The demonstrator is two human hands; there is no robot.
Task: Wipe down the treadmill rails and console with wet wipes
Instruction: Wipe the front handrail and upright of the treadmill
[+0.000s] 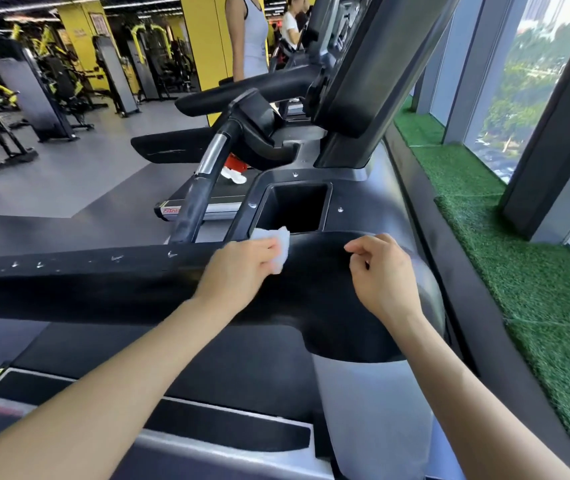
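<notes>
A thick black treadmill rail (79,282) runs from the left edge to the console base. My left hand (242,268) presses a white wet wipe (280,247) onto the top of this rail where it joins the console. My right hand (382,271) hovers over the curved black end of the rail, fingers loosely curled, holding nothing. Beyond the hands the console tray (342,216) has a square black cup pocket. The tilted console screen (366,64) rises above it.
A curved handlebar with a chrome grip sensor (212,157) stands to the left of the tray. Other treadmills with people on them (248,36) line up behind. A strip of green artificial turf (526,258) and windows lie to the right. Weight machines (34,95) fill the left.
</notes>
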